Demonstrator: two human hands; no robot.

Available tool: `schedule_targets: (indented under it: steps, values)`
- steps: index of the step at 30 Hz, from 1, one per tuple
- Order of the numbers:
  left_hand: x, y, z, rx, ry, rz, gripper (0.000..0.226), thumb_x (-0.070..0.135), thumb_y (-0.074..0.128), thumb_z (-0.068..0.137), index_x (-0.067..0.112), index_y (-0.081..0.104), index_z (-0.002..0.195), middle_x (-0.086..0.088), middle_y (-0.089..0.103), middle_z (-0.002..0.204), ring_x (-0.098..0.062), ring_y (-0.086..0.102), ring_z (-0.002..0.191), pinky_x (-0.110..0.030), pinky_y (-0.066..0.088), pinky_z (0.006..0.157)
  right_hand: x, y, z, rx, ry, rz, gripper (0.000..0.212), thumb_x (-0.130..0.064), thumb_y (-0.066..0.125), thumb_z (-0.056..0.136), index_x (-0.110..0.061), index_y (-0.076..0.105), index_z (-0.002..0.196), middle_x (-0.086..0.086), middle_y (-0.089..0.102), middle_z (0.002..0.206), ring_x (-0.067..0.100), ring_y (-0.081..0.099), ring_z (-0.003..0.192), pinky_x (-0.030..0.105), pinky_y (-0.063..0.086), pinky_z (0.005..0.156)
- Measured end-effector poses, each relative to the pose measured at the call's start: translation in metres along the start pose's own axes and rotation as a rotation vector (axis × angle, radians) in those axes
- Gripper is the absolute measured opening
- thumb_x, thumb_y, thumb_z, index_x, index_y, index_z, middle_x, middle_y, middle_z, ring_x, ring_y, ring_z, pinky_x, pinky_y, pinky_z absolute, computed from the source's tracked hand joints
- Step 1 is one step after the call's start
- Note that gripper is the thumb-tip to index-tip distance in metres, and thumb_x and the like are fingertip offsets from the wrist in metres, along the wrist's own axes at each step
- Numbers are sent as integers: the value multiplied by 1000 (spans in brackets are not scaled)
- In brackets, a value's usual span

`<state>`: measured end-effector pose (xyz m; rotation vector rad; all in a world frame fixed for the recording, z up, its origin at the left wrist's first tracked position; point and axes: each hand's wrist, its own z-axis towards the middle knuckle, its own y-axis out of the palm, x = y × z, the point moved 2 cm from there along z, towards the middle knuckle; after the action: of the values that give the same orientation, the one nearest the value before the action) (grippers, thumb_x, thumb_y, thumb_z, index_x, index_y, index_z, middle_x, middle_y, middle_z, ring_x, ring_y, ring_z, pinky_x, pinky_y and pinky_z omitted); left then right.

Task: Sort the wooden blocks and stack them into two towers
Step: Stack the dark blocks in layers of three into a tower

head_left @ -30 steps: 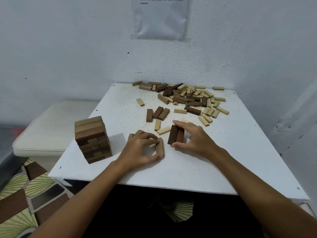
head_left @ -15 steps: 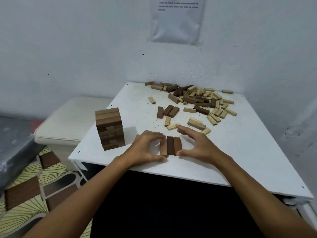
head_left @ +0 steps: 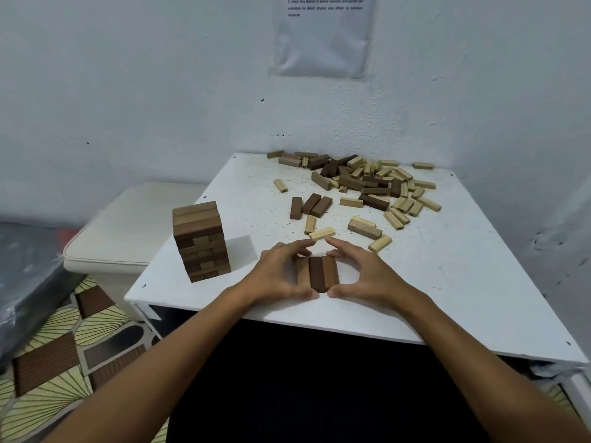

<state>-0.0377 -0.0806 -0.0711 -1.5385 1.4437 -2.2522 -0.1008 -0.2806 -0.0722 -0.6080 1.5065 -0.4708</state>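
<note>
at the far left, beside the table, sits a cream cushioned stool (head_left: 128, 231) over a patterned floor mat (head_left: 48, 362). on the white square table (head_left: 447, 282), near its left edge, stands a finished-looking tower of dark brown wooden blocks (head_left: 201, 241), several crossed layers high and upright, well apart from everything else.

toward the near edge, the left hand (head_left: 281, 273) and the right hand (head_left: 364, 270) bracket a row of three dark brown wooden blocks laid side by side (head_left: 318, 272). each hand is curled round the row, fingers at its far end and thumb at its near end, squeezing the three together from both sides; the row lies flat on the table.

further back and to the right lies a scattered heap of pale and dark wooden blocks (head_left: 371, 183), with a few dark strays (head_left: 310, 206) and pale ones (head_left: 323, 233) nearer the hands.

as a judgement: the dark tower is well under way, and this row looks like either its next layer or a fresh base. no pale tower stands anywhere, and most of the pale blocks remain unsorted, so well over half the work is left. on the wall above hangs a sheet of white paper (head_left: 323, 36).
</note>
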Motion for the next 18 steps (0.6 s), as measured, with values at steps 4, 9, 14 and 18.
schedule_targets:
  steps: [4,9,14,18]
  values:
    - [0,2,0,-2,-13,-11,90,50,79,59,39,42,140,14,56,116,-11,47,120,-45,35,108,2,0,-1,5,-17,16,95,-36,84,64,-47,33,143,-9,52,141,-2,44,129,29,34,106]
    - [1,3,1,-5,-34,-24,88,56,74,53,42,44,135,16,57,113,-11,48,120,-40,38,106,4,0,-1,23,-40,-15,91,-37,85,67,-48,35,142,-13,54,136,-3,44,125,29,34,105]
    - [1,2,1,11,-49,-62,80,59,73,48,54,42,122,6,61,121,-9,51,120,-32,40,104,8,2,-1,55,-49,-17,88,-42,84,63,-55,37,136,-18,54,131,-7,43,125,33,35,108]
    - [-2,3,3,23,-51,-67,75,59,76,48,58,43,115,5,62,122,-7,53,119,-34,43,104,11,3,0,57,-47,-44,88,-50,81,60,-57,36,136,-20,52,132,3,42,128,41,36,110]
